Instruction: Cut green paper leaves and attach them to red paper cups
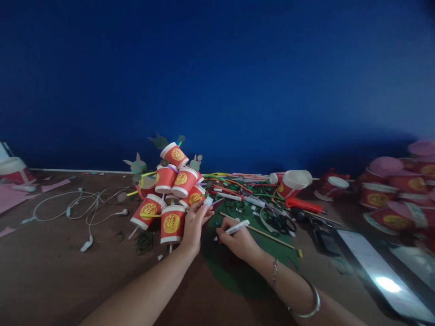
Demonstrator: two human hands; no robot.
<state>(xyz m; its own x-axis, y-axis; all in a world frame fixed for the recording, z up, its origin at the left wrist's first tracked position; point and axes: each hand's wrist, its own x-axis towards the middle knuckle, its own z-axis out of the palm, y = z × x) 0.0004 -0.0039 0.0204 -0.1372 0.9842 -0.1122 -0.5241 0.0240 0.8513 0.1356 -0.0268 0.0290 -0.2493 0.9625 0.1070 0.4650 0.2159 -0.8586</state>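
Note:
My left hand (pixel 194 222) is raised beside a cluster of red paper cups (pixel 171 190) with gold emblems, mounted on sticks. Its fingers pinch a small pale piece (pixel 208 200) next to the cups. My right hand (pixel 238 239) rests on a green paper sheet (pixel 238 271) and grips a white marker pen (pixel 234 229), tip pointing left and down at the sheet. A thin wooden stick (pixel 268 236) lies across the green sheet just beyond the right hand.
White earphones and cable (pixel 81 208) lie at left. Coloured straws and sticks (pixel 238 183), scissors (pixel 277 222), a red-handled tool (pixel 304 206) and a tipped cup (pixel 294 181) crowd the middle. More red cups (pixel 394 190) stand right. A glossy tablet (pixel 377 271) lies at front right.

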